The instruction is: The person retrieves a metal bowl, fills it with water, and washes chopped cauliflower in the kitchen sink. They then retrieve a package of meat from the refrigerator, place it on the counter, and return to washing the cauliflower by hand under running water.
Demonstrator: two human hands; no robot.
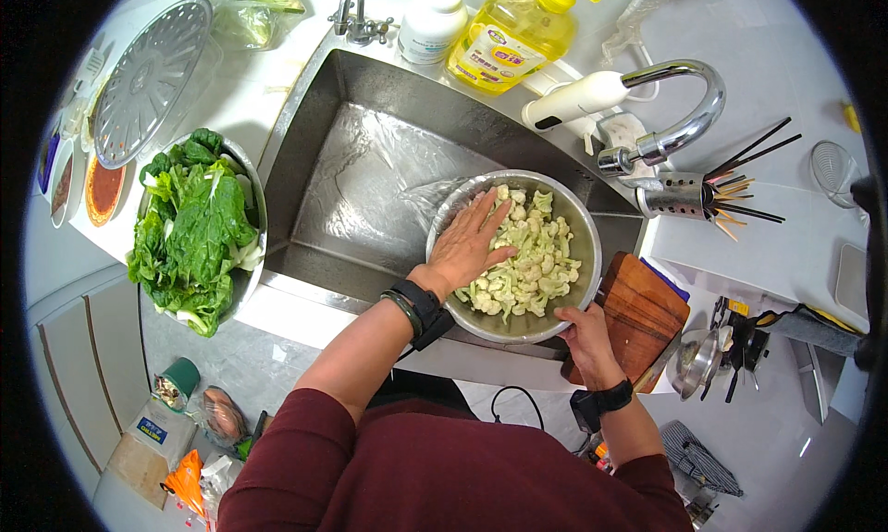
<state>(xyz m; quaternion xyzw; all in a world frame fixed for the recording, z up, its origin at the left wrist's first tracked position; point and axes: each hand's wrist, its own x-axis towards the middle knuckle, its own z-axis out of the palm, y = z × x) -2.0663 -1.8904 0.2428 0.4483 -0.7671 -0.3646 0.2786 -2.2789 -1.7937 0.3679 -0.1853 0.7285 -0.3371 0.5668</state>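
A round stainless steel bowl (585, 237) full of cut cauliflower florets (533, 265) rests over the right part of the sink. My left hand (466, 244) reaches across the bowl's left rim, fingers spread, its palm facing down on or just above the florets; contact is partly hidden. At the lower right, my right hand (586, 331) grips the bowl's rim, with the thumb on top and the other fingers underneath, mostly out of sight. Clear plastic film (433, 202) lies against the bowl's left side.
The steel sink (347, 185) has a chrome-spout faucet (714, 109) at its upper right. Leafy greens (201, 227) fill a bowl at left. Soap bottles (513, 39) stand behind. A wooden cutting board (642, 317) and chopstick holder (673, 193) are at right.
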